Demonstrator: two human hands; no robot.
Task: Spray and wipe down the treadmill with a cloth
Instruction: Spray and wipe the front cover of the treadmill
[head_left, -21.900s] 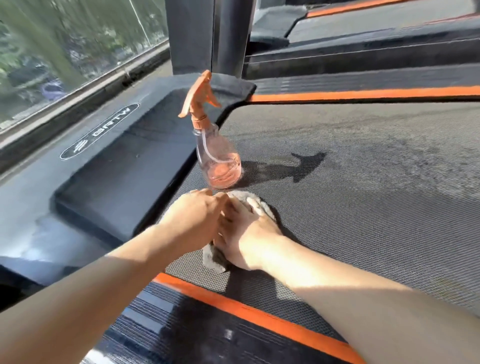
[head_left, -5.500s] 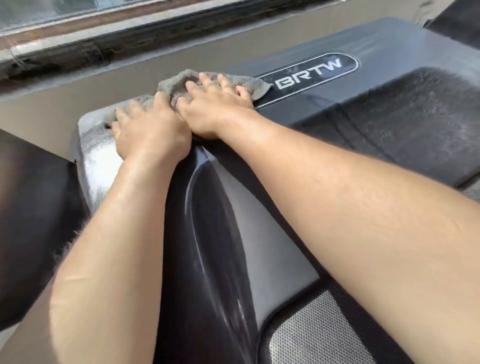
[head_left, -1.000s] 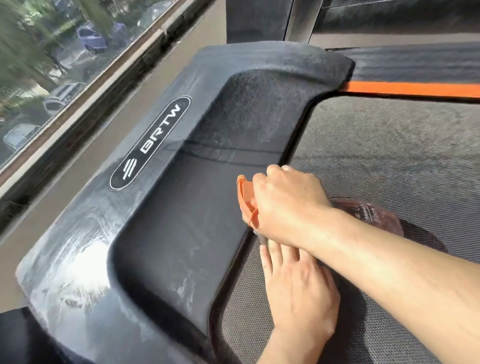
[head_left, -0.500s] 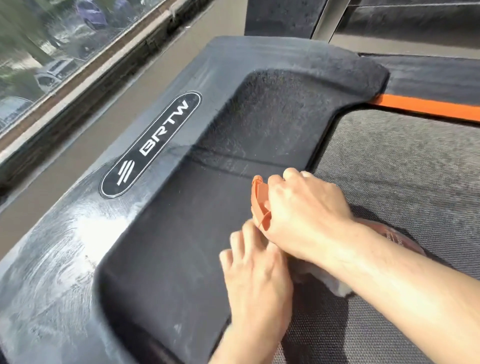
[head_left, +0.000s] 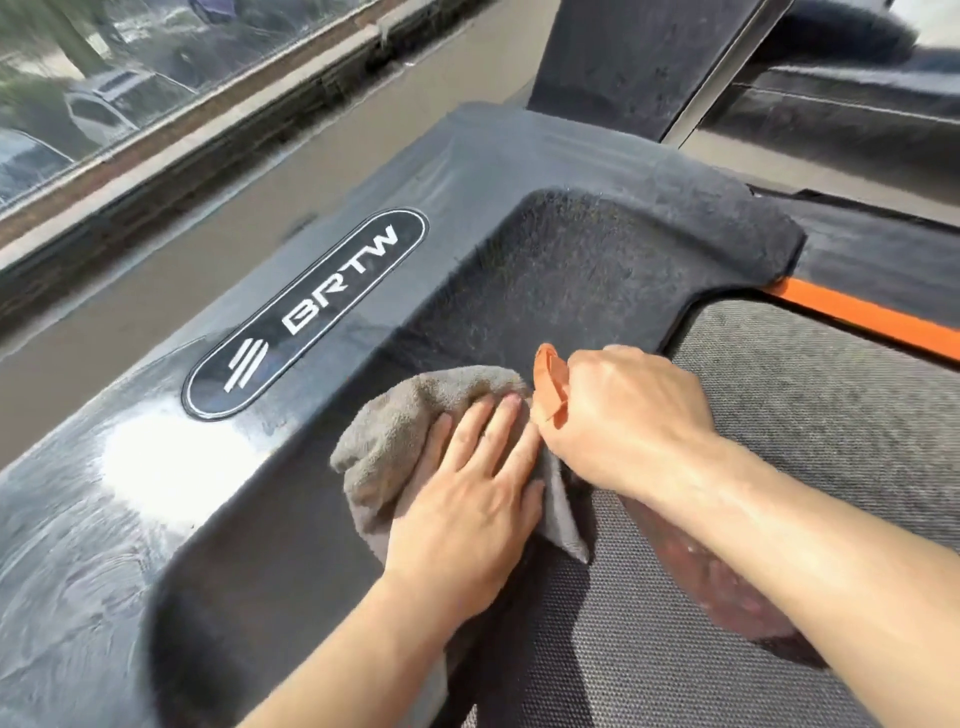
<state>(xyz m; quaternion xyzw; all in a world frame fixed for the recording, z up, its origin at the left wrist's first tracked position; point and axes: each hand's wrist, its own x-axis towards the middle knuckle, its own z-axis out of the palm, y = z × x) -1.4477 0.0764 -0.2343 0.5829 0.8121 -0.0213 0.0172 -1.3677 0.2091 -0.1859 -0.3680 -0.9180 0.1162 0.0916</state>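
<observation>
— While the left hand (head_left: 467, 499) lies flat, fingers spread, pressing the grey terry cloth (head_left: 415, 415) onto the black plastic motor cover (head_left: 519, 171), how much looks done?

— Wet swirl marks shine near the oval BRTW badge (head_left: 306, 312); the fuzzy, dusty recess (head_left: 597, 275) beyond seems untouched, so I'd judge roughly halfway.

— And the right hand (head_left: 628, 410)?

— Closed around the orange trigger of the clear spray bottle (head_left: 727, 587), which rests on the grey woven belt (head_left: 831, 415).

— Different from half a second ago?

— The cloth has slid out from under the right wrist onto the cover.
</observation>
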